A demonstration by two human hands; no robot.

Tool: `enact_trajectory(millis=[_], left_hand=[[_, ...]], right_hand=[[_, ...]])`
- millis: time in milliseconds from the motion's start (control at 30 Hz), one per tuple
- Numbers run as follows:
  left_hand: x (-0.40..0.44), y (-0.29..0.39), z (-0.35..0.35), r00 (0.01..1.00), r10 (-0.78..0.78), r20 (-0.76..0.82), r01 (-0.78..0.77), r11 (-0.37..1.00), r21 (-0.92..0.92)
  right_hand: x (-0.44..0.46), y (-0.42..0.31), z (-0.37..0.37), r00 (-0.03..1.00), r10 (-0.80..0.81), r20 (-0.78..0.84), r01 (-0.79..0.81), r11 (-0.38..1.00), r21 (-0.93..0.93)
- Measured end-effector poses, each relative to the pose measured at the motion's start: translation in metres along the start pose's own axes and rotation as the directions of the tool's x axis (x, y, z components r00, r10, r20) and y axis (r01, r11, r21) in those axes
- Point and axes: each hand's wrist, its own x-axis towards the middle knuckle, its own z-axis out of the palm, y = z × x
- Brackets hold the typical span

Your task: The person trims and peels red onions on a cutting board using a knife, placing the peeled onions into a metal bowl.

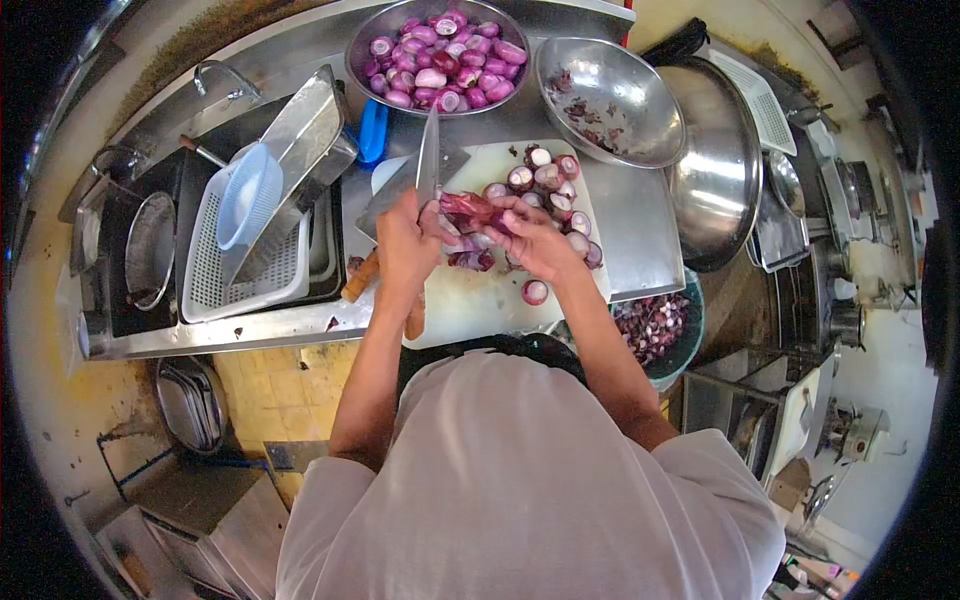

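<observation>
My left hand is closed round a knife, its blade pointing away from me. My right hand grips a red onion with dark, loose skin, close to my left fingers. Both hands are above a white cutting board. Unpeeled and trimmed red onions lie on the board to the right, one of them nearer to me. Beside my left hand a broad cleaver blade rests flat, its wooden handle towards me.
A steel bowl of peeled purple onions stands at the back. Right of it, another bowl holds skin scraps. Below the counter's right edge is a green bin with onion waste. A white basket and trays stand left.
</observation>
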Motion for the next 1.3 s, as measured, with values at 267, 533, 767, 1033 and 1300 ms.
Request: enact_trajectory(millis=[267, 533, 767, 1033, 1300], left_hand=[[0.009, 0.009, -0.02, 0.948, -0.304, -0.09, 0.305, 0.952, -0.009], [0.005, 0.016, -0.022, 0.963, -0.244, -0.112, 0.24, 0.97, -0.049], [0.019, -0.007, -0.042, 0.95, -0.18, -0.253, 0.194, 0.981, 0.028], [-0.002, -0.019, -0.014, 0.924, -0.352, 0.147, 0.341, 0.935, 0.096], [-0.013, -0.004, -0.026, 0.937, -0.332, 0.112, 0.33, 0.943, 0.037]], right_hand=[[-0.015, -0.012, -0.007, 0.975, 0.041, 0.218, -0.046, 0.999, 0.016], [-0.017, -0.008, -0.017, 0.974, 0.104, 0.2, -0.123, 0.989, 0.081], [-0.023, -0.023, -0.028, 0.9, 0.121, 0.418, -0.211, 0.962, 0.176], [0.037, -0.027, -0.032, 0.981, -0.142, -0.132, 0.147, 0.989, 0.03], [0.108, -0.132, 0.064, 0.97, -0.237, -0.061, 0.243, 0.963, 0.116]])
